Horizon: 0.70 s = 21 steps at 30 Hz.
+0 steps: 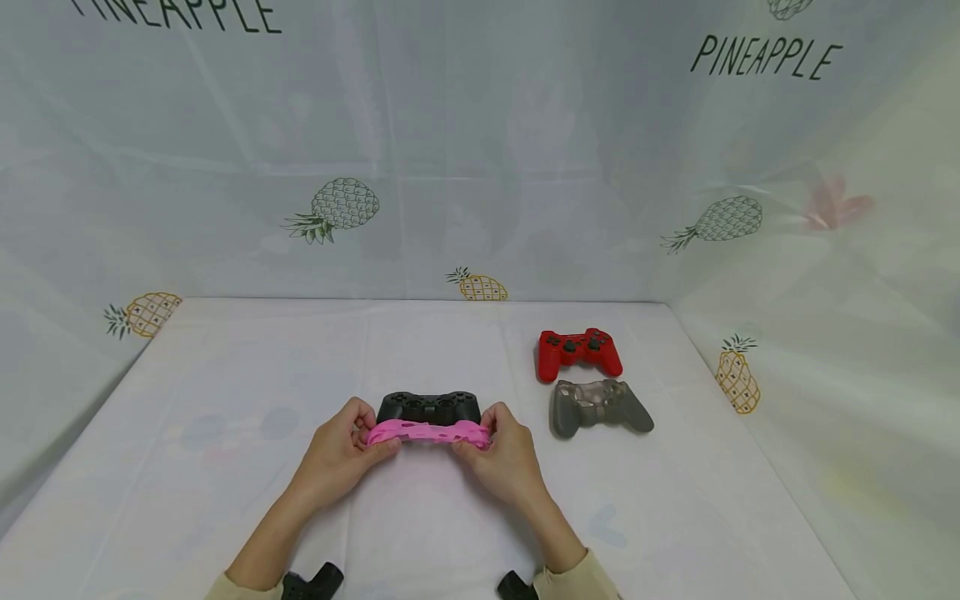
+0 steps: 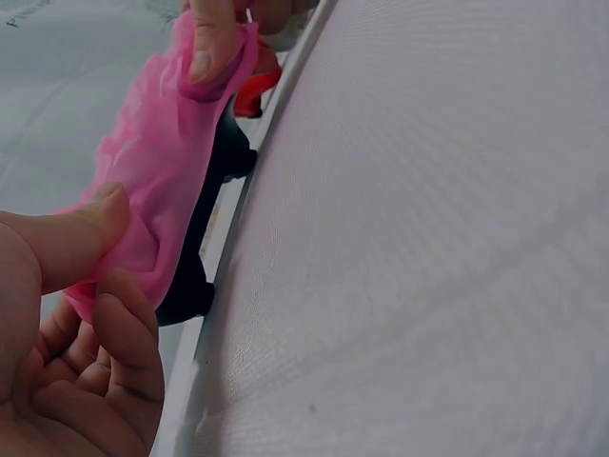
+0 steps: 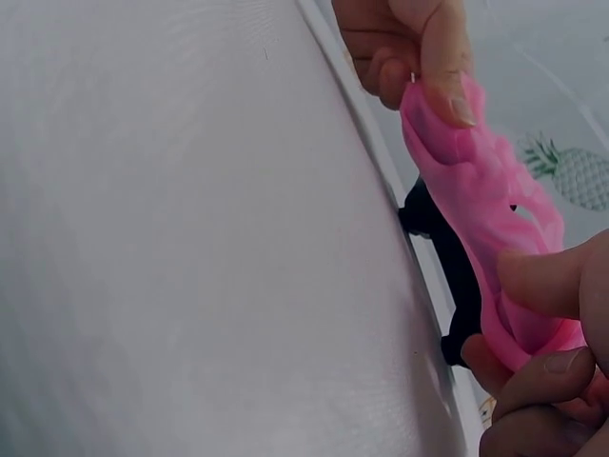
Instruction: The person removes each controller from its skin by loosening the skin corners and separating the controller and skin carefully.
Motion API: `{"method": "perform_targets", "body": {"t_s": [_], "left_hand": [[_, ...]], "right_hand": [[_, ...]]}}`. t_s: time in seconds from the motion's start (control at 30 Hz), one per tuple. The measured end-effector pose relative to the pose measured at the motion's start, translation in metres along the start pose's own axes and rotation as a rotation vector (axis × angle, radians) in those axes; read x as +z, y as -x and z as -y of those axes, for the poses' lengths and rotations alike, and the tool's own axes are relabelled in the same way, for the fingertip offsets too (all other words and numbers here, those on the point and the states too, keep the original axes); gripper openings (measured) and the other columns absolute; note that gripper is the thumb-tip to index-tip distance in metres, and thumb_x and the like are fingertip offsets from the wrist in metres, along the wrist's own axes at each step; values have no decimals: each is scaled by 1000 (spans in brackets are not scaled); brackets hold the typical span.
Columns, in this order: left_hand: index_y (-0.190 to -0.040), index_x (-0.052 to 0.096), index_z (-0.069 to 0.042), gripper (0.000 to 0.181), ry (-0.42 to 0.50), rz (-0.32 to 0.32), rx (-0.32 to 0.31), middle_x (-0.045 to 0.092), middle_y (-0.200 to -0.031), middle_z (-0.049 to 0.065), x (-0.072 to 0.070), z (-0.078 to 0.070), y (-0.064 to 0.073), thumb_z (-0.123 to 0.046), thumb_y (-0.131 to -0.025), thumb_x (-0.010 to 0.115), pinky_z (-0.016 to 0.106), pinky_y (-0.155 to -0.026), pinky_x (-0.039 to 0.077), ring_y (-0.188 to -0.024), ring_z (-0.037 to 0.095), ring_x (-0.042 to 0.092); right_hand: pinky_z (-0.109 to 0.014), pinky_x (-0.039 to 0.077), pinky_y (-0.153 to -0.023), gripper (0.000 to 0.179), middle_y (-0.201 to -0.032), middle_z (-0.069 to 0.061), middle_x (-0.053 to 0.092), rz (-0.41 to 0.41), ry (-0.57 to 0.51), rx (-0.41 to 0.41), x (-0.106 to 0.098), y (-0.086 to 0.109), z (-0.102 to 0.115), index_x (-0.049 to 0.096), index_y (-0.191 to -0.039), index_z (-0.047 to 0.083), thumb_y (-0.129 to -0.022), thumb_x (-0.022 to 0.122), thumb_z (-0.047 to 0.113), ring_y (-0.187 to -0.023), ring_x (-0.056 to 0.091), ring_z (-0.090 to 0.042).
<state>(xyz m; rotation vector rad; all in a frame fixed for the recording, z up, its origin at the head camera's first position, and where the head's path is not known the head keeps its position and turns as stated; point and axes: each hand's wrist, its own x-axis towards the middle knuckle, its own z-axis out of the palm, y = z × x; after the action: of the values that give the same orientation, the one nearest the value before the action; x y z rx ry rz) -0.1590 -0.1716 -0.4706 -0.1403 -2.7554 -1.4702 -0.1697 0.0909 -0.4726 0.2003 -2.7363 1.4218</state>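
Both hands spread a soft pink controller cover (image 1: pixel 429 432), one at each end. My left hand (image 1: pixel 339 457) pinches its left end, the thumb pressed on the near face and the fingers curled behind. At the right end, my right hand (image 1: pixel 507 460) grips it the same way. Right behind the cover is a black game controller (image 1: pixel 429 405), its lower part hidden by the pink rubber. In the left wrist view the cover (image 2: pixel 157 162) looks creased and limp, and dark knobs of the black controller (image 2: pixel 195 276) show on the table side.
To the right on the white-covered table (image 1: pixel 247 400) lie a red game controller (image 1: pixel 553 354) and, just in front of it, a grey controller-shaped piece (image 1: pixel 626 408). A pineapple-print sheet (image 1: pixel 480 167) hangs behind the table and along the sides.
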Motion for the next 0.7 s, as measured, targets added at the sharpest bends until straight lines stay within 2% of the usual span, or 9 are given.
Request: {"method": "perform_targets", "body": {"t_s": [0.23,0.43,0.5,0.6,0.7], "left_hand": [[-104,53,-12,46,17,-5,-10,49,-81,3,0,0,-1,-31,-87,91,26,-64,41,-73,14,48],[-105,54,-13,45,14,-3,-21,51,-84,4,-1,3,-2,-32,-87,91,26,-64,43,-74,15,50],[-105,54,-13,45,9,-8,-24,52,-84,4,-2,4,-1,-31,-87,91,26,-64,43,-74,15,51],[-106,54,-14,45,5,-17,-30,52,-85,3,-3,6,-2,-31,-87,91,27,-64,44,-73,15,51],[-107,54,-15,45,14,-18,-38,53,-85,3,-4,7,-2,-31,-87,91,27,-64,44,-74,15,51]], "right_hand": [[-24,30,-55,43,-70,6,44,3,-2,-14,0,0,-1,49,-94,12,-84,91,17,-66,40,-8],[-24,34,-58,49,-73,5,45,131,-82,-33,-8,0,-4,45,-102,11,-87,90,23,-67,41,-7],[-23,36,-56,50,-71,4,50,175,-125,-38,-11,-1,-5,44,-106,12,-89,89,25,-63,45,-6],[-22,39,-55,47,-78,2,59,210,-182,-54,-13,-1,-7,45,-113,13,-92,86,24,-57,51,-5],[-22,42,-56,44,-91,-1,64,204,-203,-64,-14,-2,-8,47,-117,14,-94,83,23,-56,58,-8]]}}
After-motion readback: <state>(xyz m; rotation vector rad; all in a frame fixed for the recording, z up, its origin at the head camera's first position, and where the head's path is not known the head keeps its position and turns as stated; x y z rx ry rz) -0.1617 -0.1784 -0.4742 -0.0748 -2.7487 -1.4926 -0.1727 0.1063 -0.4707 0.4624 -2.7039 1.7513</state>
